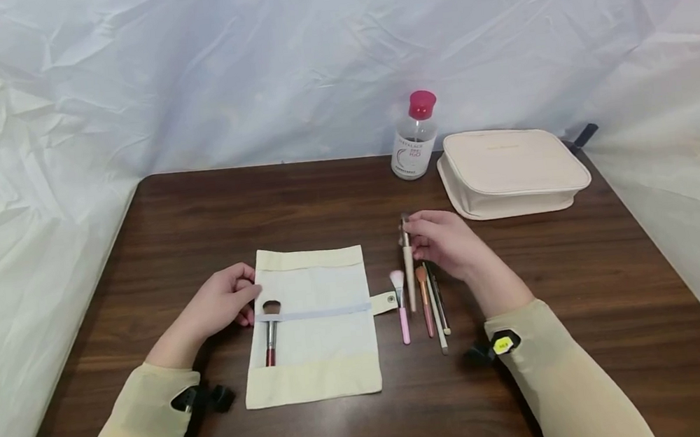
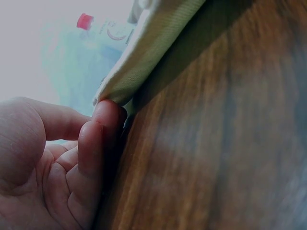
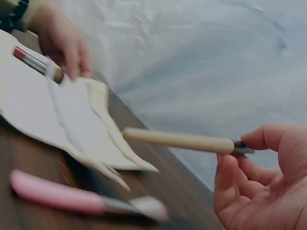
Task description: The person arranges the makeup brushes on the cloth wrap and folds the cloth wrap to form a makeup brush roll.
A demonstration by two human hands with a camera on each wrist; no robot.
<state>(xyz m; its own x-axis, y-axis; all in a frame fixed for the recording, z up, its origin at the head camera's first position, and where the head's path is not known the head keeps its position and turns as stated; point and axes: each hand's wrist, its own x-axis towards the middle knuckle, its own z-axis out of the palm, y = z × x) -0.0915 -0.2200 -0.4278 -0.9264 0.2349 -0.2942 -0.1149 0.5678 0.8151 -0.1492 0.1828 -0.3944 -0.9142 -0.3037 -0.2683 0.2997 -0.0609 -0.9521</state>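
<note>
My right hand (image 1: 443, 241) pinches a makeup brush (image 1: 410, 276) near its bristle end, and the pale beige handle (image 3: 177, 139) points away from the fingers. My left hand (image 1: 221, 300) grips the left edge of a cream fabric brush roll (image 1: 330, 336); in the left wrist view, thumb and finger pinch its raised edge (image 2: 144, 62). A red-handled brush (image 1: 271, 339) lies in the roll, under the pale strap and into the lower pocket. Beside the roll's snap tab (image 1: 385, 302) lie a pink brush (image 1: 402, 312), an orange-bristled brush (image 1: 425, 306) and several slim ones.
Behind the brushes stands a clear bottle (image 1: 413, 148) with a red cap. A cream zip case (image 1: 513, 171) sits at the table's back right. White sheeting (image 1: 259, 65) hangs along the back and sides of the dark wooden table (image 1: 198, 219).
</note>
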